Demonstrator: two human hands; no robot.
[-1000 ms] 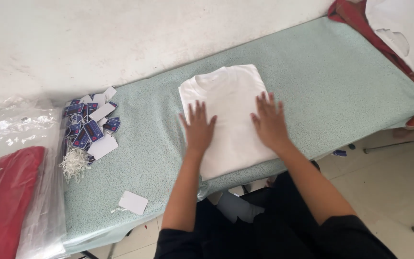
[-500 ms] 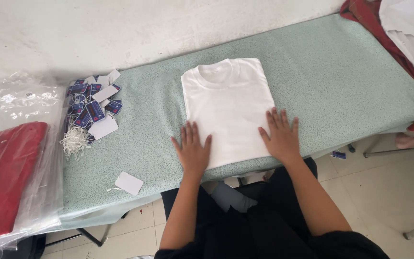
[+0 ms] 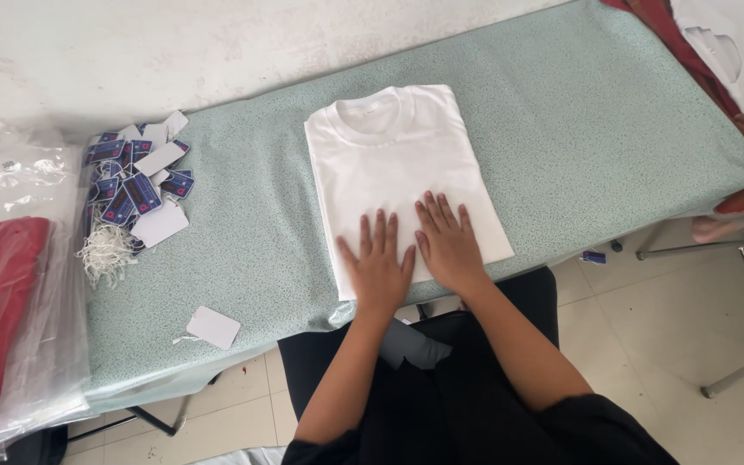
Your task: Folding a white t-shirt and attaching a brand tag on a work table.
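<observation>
L hand (image 3: 379, 265) + R hand (image 3: 448, 244) flat, fingers wide, on shirt (image 3: 393, 164) lower centre | I'd press evenly, hem square.

A: Report item counts.
B: I count one folded white T-shirt (image 3: 402, 172) under both my hands, one loose white tag (image 3: 213, 327) and one pile of hang tags (image 3: 131, 194) left of my left hand (image 3: 381, 267).
</observation>
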